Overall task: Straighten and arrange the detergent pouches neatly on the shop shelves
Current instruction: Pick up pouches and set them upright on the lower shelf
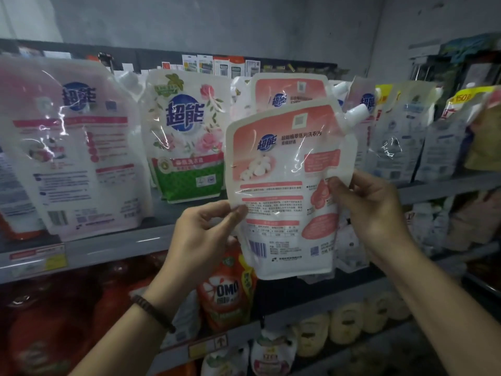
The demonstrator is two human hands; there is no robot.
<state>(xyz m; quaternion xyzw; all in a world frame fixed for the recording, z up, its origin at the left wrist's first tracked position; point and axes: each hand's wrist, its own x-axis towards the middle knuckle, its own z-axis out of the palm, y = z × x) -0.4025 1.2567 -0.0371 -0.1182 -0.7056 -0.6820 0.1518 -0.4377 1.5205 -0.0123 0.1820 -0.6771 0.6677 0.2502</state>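
Observation:
I hold a pink-and-white detergent pouch (284, 191) with a white spout cap in front of the upper shelf (113, 248), its back label facing me. My left hand (206, 234) grips its lower left edge, thumb on the front. On the pouch's right edge, my right hand (371, 207) pinches it. A matching pink pouch (290, 90) stands right behind it on the shelf. Left of that stand a rose-patterned green-and-white pouch (187, 147) and a large pink-and-white pouch (73, 150), which leans.
More white pouches (401, 137) fill the shelf's right end, with yellow-tagged packs (471, 126) beyond. An orange OMO pouch (227, 291) and dark red bottles (54, 316) sit on the shelf below. Pale packs (349, 321) line the lowest shelf. Small boxes (217, 65) hang along the back wall.

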